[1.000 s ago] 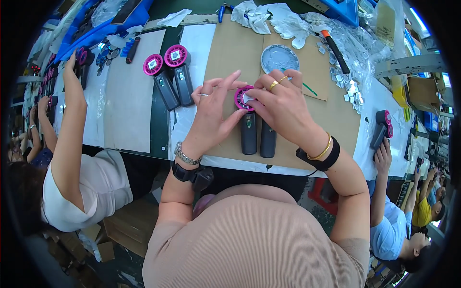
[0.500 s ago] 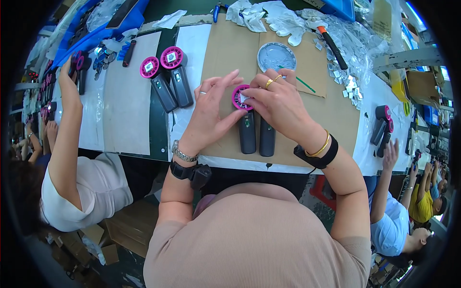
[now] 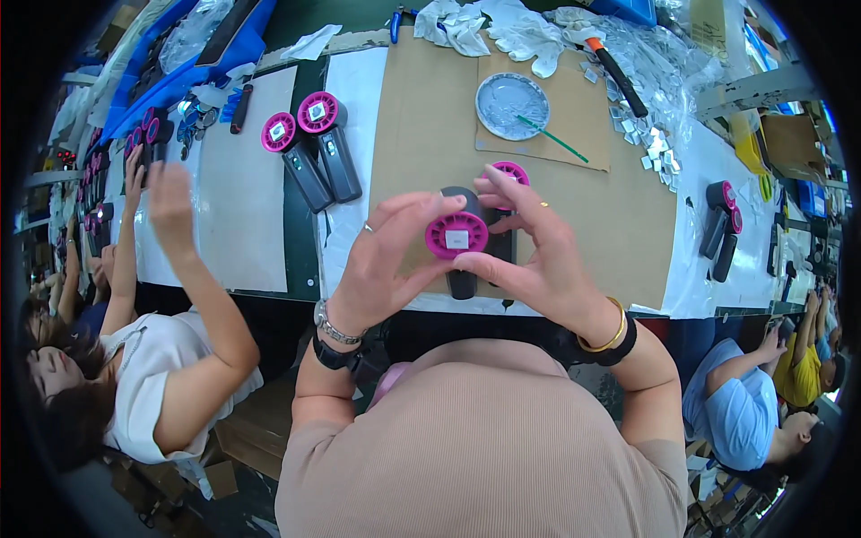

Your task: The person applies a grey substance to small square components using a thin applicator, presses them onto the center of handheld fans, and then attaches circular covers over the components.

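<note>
Both hands hold one dark handheld fan with a pink round grille [image 3: 437, 246], raised and tilted so its head faces up. A white square piece [image 3: 456, 239] sits at the middle of the grille. My left hand [image 3: 381, 255] grips the head from the left, fingers over its far side. My right hand [image 3: 547, 260] has its thumb on the near right rim. Beyond the right fingers a second pink-headed fan [image 3: 511, 168] lies on the brown cardboard [image 3: 592, 242], its handle partly hidden by that hand.
Two more pink-headed fans [image 3: 325, 161] lie to the left. Farther off stand a round dish of grey paste [image 3: 502, 103] with a green stick [image 3: 565, 143], a hammer-like tool with orange end [image 3: 619, 76], small white squares [image 3: 659, 148] and white gloves [image 3: 520, 31]. Co-workers sit at both sides.
The fan has been lifted from the cardboard and tilted toward me, and both hands now close around its head. The right fingers have left the grille's middle. The left co-worker's arm has moved.
</note>
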`<action>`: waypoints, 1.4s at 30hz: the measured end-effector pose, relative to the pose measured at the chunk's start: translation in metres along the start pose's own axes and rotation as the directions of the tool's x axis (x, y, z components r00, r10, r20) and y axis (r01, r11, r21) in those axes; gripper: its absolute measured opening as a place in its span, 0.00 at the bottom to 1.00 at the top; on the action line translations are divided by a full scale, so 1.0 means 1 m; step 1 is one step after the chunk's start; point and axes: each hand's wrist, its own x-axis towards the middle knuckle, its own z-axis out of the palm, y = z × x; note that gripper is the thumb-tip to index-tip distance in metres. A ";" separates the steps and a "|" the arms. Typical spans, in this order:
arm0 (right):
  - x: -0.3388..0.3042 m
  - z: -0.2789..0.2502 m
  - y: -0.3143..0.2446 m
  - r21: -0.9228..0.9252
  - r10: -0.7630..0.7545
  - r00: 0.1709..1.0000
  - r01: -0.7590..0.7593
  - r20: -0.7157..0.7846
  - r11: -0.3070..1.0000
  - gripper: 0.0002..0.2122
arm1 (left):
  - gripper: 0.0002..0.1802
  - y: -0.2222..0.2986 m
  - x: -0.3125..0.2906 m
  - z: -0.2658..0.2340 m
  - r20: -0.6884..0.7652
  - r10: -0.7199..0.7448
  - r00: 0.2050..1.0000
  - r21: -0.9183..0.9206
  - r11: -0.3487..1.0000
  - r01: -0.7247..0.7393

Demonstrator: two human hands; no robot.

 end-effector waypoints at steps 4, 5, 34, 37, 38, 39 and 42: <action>-0.005 -0.004 -0.003 0.203 0.205 0.964 -0.238 0.171 0.950 0.44 | 0.40 0.006 -0.003 0.008 -0.015 0.066 0.998 -0.013 0.998 -0.066; -0.006 -0.005 -0.004 0.203 0.204 0.964 -0.237 0.169 0.950 0.44 | 0.38 0.007 -0.004 0.010 -0.044 0.096 0.994 -0.034 0.995 -0.098; -0.039 -0.009 0.000 0.359 0.165 0.969 -0.222 0.183 0.907 0.37 | 0.54 0.051 -0.010 0.020 0.438 -0.507 0.742 -0.653 0.388 0.651; -0.041 -0.008 0.002 0.349 0.173 0.967 -0.230 0.187 0.908 0.36 | 0.54 0.050 -0.014 0.024 0.421 -0.525 0.740 -0.689 0.347 0.637; -0.042 -0.007 0.001 0.345 0.171 0.969 -0.224 0.179 0.911 0.36 | 0.54 0.050 -0.014 0.024 0.423 -0.524 0.739 -0.689 0.344 0.638; -0.043 -0.007 0.001 0.342 0.167 0.971 -0.217 0.171 0.914 0.36 | 0.54 0.050 -0.014 0.023 0.432 -0.529 0.730 -0.670 0.353 0.653; -0.043 -0.005 0.000 0.359 0.181 0.970 -0.229 0.162 0.905 0.36 | 0.53 0.049 -0.013 0.020 0.448 -0.537 0.714 -0.633 0.373 0.678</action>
